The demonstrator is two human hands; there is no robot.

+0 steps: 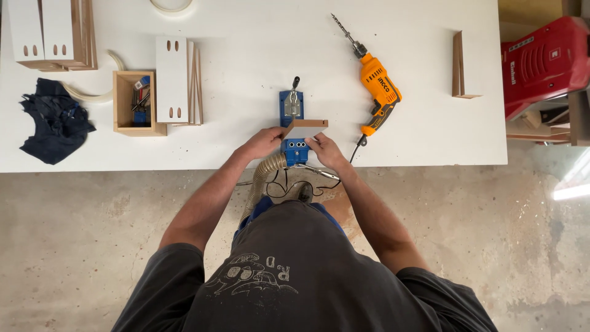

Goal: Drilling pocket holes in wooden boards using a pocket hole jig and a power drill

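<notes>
between the left hand (pixel 263 142) and right hand (pixel 324 151), both pinched on its ends, a thin wooden board (pixel 303 126) sits in the blue jig (pixel 294 129) on the counter (pixel 258 37); it looks light, stiff and best held by its edges.

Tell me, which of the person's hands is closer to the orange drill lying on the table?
The right hand. It rests at the blue jig, just beside the orange drill handle's lower end. The left hand grips the wooden board on the jig's far side.
</notes>
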